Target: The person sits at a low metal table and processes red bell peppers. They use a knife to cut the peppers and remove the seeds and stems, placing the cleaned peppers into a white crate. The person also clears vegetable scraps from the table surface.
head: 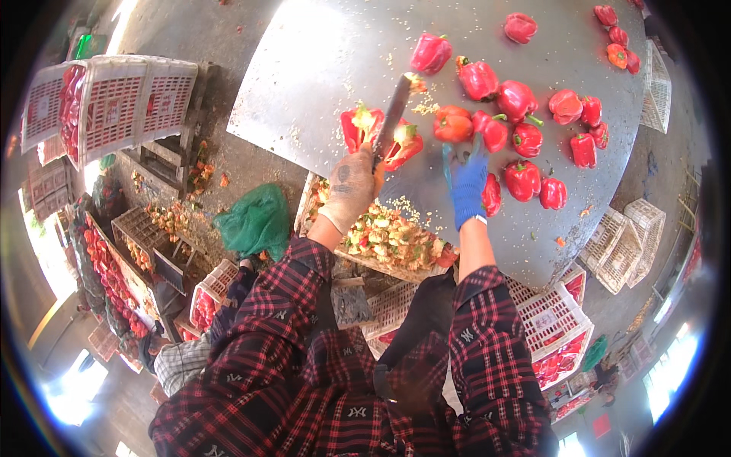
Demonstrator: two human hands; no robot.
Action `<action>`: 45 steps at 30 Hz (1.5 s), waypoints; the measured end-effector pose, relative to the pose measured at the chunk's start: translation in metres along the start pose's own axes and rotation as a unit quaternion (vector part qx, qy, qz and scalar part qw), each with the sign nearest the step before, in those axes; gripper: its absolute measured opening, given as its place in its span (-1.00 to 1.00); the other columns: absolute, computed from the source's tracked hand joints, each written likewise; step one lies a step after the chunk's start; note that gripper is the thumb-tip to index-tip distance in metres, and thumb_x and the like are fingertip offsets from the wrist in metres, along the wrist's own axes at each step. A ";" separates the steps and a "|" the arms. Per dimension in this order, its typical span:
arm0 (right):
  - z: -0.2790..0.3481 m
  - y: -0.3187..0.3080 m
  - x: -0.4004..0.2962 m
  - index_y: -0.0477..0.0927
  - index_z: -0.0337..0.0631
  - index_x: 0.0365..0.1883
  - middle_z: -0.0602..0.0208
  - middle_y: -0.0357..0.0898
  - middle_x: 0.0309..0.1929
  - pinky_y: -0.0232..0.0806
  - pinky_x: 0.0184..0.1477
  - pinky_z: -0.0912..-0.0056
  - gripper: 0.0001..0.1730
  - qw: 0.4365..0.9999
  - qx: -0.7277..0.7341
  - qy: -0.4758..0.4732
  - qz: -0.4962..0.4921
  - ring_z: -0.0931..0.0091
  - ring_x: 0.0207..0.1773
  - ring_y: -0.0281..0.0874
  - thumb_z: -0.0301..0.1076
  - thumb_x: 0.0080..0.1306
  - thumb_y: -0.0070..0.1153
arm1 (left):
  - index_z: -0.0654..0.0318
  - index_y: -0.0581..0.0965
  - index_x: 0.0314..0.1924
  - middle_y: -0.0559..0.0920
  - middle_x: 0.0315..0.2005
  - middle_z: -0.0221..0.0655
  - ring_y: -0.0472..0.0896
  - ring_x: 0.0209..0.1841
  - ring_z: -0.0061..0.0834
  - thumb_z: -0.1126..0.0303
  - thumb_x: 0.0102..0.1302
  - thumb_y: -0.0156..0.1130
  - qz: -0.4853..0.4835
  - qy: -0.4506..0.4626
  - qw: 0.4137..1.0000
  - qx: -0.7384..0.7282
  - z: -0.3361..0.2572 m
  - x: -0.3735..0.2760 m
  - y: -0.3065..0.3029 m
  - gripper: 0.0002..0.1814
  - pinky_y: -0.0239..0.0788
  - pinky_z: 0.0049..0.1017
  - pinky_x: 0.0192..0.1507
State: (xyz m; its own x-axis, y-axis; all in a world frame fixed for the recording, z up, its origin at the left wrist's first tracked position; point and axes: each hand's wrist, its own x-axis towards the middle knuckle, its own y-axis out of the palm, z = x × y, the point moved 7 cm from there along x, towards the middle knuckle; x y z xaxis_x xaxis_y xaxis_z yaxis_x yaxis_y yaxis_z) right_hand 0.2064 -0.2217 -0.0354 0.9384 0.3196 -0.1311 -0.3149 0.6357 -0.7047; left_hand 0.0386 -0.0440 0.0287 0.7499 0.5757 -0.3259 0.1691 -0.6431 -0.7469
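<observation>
In my left hand (349, 181), in a pale worn glove, is a knife (393, 114) with a broad dark blade. A scrap of pepper core clings near its tip. The blade passes over a split red bell pepper; its left half (355, 127) and right half (406, 149) lie with pale core and seeds exposed. My right hand (469, 185), in a blue knit glove, has its fingers apart at the near side of a whole red bell pepper (491, 132); blur hides whether they touch it. Another red pepper (491, 194) is partly hidden beside that glove.
Several whole peppers (517, 100) and scattered seeds lie on the metal table (320, 85). Below its near edge, a crate of pepper cores (394, 240) stands before me. Crates of peppers (551, 325) flank my right; a green mesh bag (254, 220) and a seated person (183, 360) are left.
</observation>
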 end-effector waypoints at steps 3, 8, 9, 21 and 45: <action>0.036 0.006 0.021 0.25 -0.27 0.31 -0.20 0.31 0.23 0.31 0.19 0.02 -0.21 0.996 -0.085 -0.017 0.018 -0.02 0.24 0.35 -0.25 0.14 0.28 | 0.32 0.48 -0.26 0.60 -0.57 -0.05 0.62 -0.42 0.01 0.36 0.19 0.23 0.010 0.021 0.999 0.040 -0.030 0.015 0.003 -0.80 0.44 -0.09 -0.36; 0.019 0.014 0.038 0.31 -0.11 0.30 -0.10 0.34 0.22 0.34 0.15 0.07 -0.27 0.993 -0.072 -0.092 0.028 0.02 0.19 0.40 -0.42 0.11 0.19 | 0.33 0.49 -0.26 0.62 -0.53 -0.06 0.64 -0.38 -0.02 0.35 0.21 0.20 0.086 0.054 0.992 0.073 -0.061 0.031 0.019 -0.80 0.46 -0.11 -0.29; 0.017 0.013 0.041 0.31 -0.11 0.30 -0.08 0.35 0.22 0.34 0.14 0.07 -0.27 0.993 -0.068 -0.087 0.044 0.03 0.19 0.40 -0.42 0.11 0.18 | 0.33 0.49 -0.26 0.62 -0.53 -0.06 0.64 -0.38 -0.02 0.35 0.21 0.20 0.093 0.059 0.991 0.076 -0.063 0.033 0.022 -0.80 0.47 -0.11 -0.29; 0.000 0.025 0.047 0.38 -0.17 0.28 -0.01 0.40 0.22 0.33 0.17 0.14 -0.29 0.990 -0.095 -0.087 0.050 0.09 0.19 0.42 -0.42 0.07 0.17 | 0.43 0.58 -0.26 0.65 -0.36 0.10 0.65 -0.18 0.01 0.41 0.17 0.13 0.135 0.037 0.988 0.062 -0.083 0.070 0.058 -0.78 0.49 -0.18 -0.12; 0.001 0.024 0.047 0.26 -0.11 0.36 0.02 0.30 0.29 0.35 0.14 0.10 -0.26 0.988 -0.101 -0.093 0.070 0.08 0.16 0.45 -0.39 0.16 0.12 | 0.32 0.50 -0.16 0.63 -0.50 -0.04 0.63 -0.42 -0.04 0.39 0.30 0.11 -0.121 0.064 0.991 -0.012 -0.103 0.136 -0.026 -0.82 0.45 -0.17 -0.32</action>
State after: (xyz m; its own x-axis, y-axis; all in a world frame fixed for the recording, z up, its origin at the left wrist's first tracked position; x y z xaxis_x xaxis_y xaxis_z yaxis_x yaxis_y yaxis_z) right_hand 0.2424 -0.1909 -0.0572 0.8393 0.5304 -0.1193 -0.3869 0.4285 -0.8165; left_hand 0.2021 -0.0010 0.0640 0.7607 0.6461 -0.0622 0.3671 -0.5073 -0.7797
